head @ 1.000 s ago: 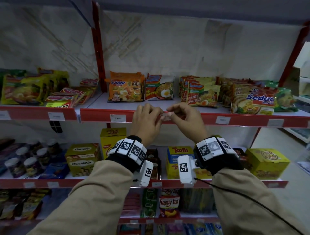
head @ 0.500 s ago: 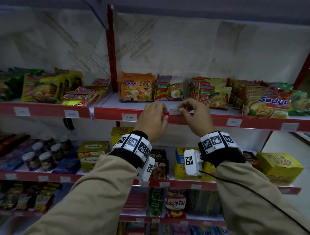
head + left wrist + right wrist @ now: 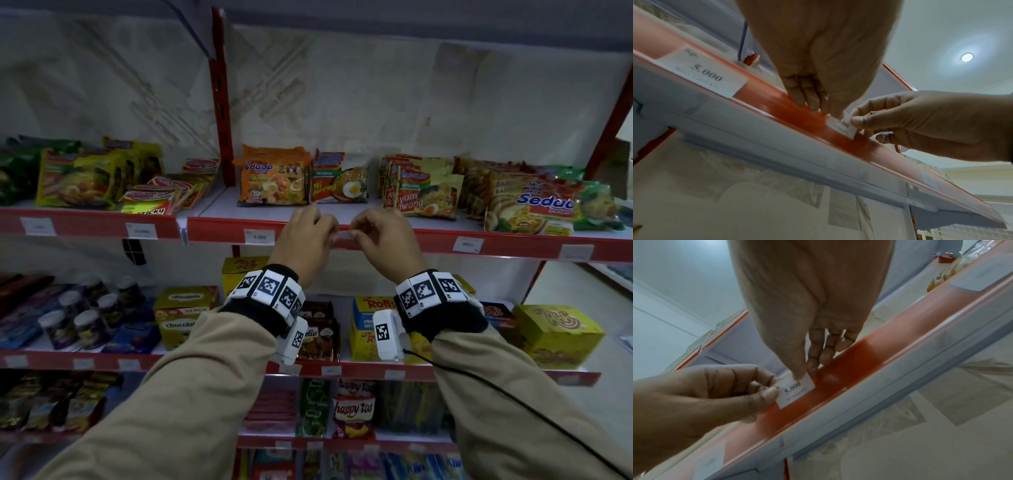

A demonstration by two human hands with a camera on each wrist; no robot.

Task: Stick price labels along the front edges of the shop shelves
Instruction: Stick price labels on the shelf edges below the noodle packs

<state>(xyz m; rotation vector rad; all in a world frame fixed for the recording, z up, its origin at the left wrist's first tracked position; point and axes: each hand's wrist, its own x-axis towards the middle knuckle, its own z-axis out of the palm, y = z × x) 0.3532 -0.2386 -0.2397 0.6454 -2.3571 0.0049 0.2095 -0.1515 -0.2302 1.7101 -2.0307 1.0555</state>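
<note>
A small white price label (image 3: 344,235) reading 5.000 lies against the red front strip (image 3: 513,245) of the top shelf. My left hand (image 3: 323,233) pinches its left end between thumb and forefinger. My right hand (image 3: 363,233) pinches its right end. In the left wrist view the label (image 3: 842,125) sits on the strip (image 3: 801,116) between the left hand (image 3: 818,108) and the right hand (image 3: 857,121). In the right wrist view the right hand (image 3: 807,369) thumb rests on the label (image 3: 795,391) top corner, and the left hand (image 3: 772,391) holds its other end.
Another 5.000 label (image 3: 259,237) is stuck on the same strip to the left, and two more labels (image 3: 467,245) sit to the right. Noodle packets (image 3: 339,178) stand on the shelf just behind my hands. Lower shelves hold snack boxes (image 3: 185,315) and jars.
Both hands have carried the label from just in front of the shelf edge onto the face of the red strip. The head view has swung a little to the left.
</note>
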